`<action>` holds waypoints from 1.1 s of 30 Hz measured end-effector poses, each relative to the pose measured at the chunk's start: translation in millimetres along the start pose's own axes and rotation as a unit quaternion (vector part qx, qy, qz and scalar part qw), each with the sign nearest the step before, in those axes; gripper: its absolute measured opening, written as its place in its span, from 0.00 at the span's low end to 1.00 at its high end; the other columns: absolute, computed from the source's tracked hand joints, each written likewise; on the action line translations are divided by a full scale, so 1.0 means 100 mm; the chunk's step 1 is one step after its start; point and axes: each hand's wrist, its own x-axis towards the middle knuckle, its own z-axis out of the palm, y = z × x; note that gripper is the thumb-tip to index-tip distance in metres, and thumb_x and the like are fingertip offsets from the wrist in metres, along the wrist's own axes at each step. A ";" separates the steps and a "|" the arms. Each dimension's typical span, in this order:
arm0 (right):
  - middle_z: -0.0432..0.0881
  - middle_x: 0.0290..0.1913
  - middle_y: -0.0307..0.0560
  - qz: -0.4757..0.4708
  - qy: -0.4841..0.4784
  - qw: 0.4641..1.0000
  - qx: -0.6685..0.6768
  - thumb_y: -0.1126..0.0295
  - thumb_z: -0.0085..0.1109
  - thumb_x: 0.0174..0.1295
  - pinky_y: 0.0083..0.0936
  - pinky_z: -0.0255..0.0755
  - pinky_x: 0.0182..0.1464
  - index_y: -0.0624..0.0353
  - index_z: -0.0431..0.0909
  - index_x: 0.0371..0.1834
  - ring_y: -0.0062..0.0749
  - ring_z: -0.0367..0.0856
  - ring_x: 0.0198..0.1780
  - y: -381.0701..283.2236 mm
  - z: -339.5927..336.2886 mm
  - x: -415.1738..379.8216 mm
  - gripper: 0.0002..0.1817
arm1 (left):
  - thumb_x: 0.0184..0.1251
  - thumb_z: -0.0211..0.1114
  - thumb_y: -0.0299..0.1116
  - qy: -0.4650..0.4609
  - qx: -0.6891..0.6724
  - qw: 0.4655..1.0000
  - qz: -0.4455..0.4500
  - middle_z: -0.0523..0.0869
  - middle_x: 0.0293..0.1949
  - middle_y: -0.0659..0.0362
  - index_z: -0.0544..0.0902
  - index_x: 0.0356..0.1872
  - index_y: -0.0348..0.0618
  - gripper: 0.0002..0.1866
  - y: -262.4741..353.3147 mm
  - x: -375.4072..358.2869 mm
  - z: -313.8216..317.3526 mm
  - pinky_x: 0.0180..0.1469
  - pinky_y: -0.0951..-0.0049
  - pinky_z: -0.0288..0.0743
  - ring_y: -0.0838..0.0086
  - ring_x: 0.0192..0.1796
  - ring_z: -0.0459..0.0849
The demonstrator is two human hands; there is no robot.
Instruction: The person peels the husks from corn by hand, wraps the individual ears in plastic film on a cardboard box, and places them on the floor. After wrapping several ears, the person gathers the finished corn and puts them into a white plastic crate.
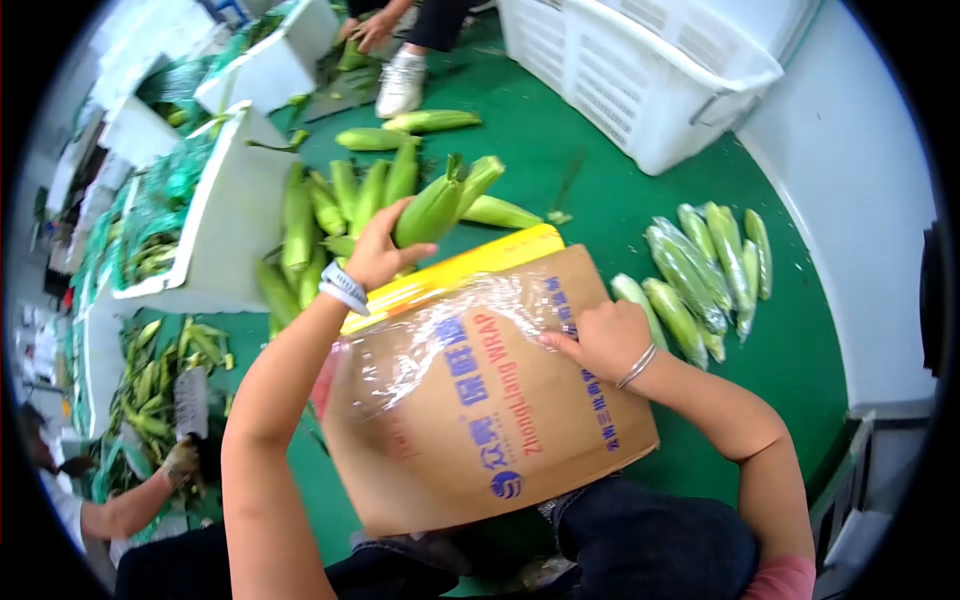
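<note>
My left hand (385, 250), with a white band at the wrist, is closed around green-husked ears of corn (432, 212) above the far edge of a cardboard box (420, 470). Two ears stand close together there; how many the hand grips is hard to see. Clear plastic wrap (420, 350) lies across the box, by a yellow strip (470, 265) along its far edge. On the box's right side, my right hand (610, 340) has curled fingers and its thumb pressed on the wrap. The box, printed in blue and red, rests over my lap.
More corn (370, 190) is piled on the green floor beyond the box. Wrapped ears (690, 270) lie at the right. A white plastic crate (640, 90) stands behind. At left are foam boxes (220, 210) and a co-worker's gloved hand (182, 462) near a cleaver-like blade (190, 402).
</note>
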 end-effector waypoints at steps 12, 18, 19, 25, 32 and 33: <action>0.78 0.36 0.41 0.110 -0.182 0.603 0.769 0.69 0.55 0.59 0.19 0.69 0.42 0.61 0.78 0.28 0.21 0.75 0.37 0.10 -0.10 -0.75 0.08 | 0.51 0.70 0.39 0.055 0.037 0.996 -0.052 0.74 0.44 0.48 0.63 0.62 0.40 0.38 0.72 -1.69 -0.12 0.54 0.67 0.68 0.62 0.50 0.74; 0.71 0.40 0.41 0.001 -0.013 0.641 0.767 0.71 0.52 0.59 0.24 0.63 0.57 0.63 0.73 0.24 0.26 0.71 0.45 -0.20 -0.43 -0.11 0.09 | 0.48 0.69 0.43 -0.036 0.267 0.962 0.042 0.73 0.41 0.45 0.66 0.61 0.51 0.36 0.70 -1.39 0.37 0.51 0.59 0.67 0.53 0.46 0.72; 0.73 0.39 0.40 -0.043 -0.031 0.689 0.723 0.70 0.52 0.61 0.21 0.64 0.54 0.63 0.74 0.28 0.22 0.72 0.44 -0.33 -0.28 0.10 0.08 | 0.48 0.69 0.43 -0.042 0.262 0.963 0.042 0.73 0.41 0.45 0.66 0.61 0.51 0.36 0.69 -1.37 0.43 0.51 0.59 0.67 0.53 0.46 0.72; 0.77 0.34 0.46 0.002 0.014 0.455 0.890 0.70 0.48 0.64 0.26 0.71 0.53 0.63 0.71 0.24 0.28 0.76 0.43 -0.52 0.29 0.78 0.11 | 0.47 0.68 0.34 0.163 0.194 0.950 0.185 0.74 0.33 0.53 0.77 0.34 0.41 0.14 0.61 -1.33 0.45 0.41 0.63 0.68 0.58 0.38 0.73; 0.75 0.34 0.46 0.052 -0.010 0.403 0.914 0.71 0.49 0.63 0.27 0.73 0.50 0.64 0.69 0.23 0.31 0.75 0.40 -0.46 0.36 0.88 0.12 | 0.60 0.58 0.27 0.286 0.047 0.949 0.122 0.72 0.24 0.56 0.72 0.26 0.37 0.07 0.58 -1.30 0.32 0.29 0.72 0.66 0.67 0.26 0.71; 0.75 0.34 0.46 0.050 -0.011 0.399 0.915 0.71 0.49 0.63 0.27 0.73 0.50 0.64 0.69 0.23 0.31 0.75 0.40 -0.49 0.42 0.88 0.12 | 0.64 0.57 0.29 0.377 -0.002 0.925 0.056 0.71 0.22 0.57 0.71 0.26 0.37 0.09 0.57 -1.37 0.23 0.29 0.74 0.65 0.72 0.25 0.69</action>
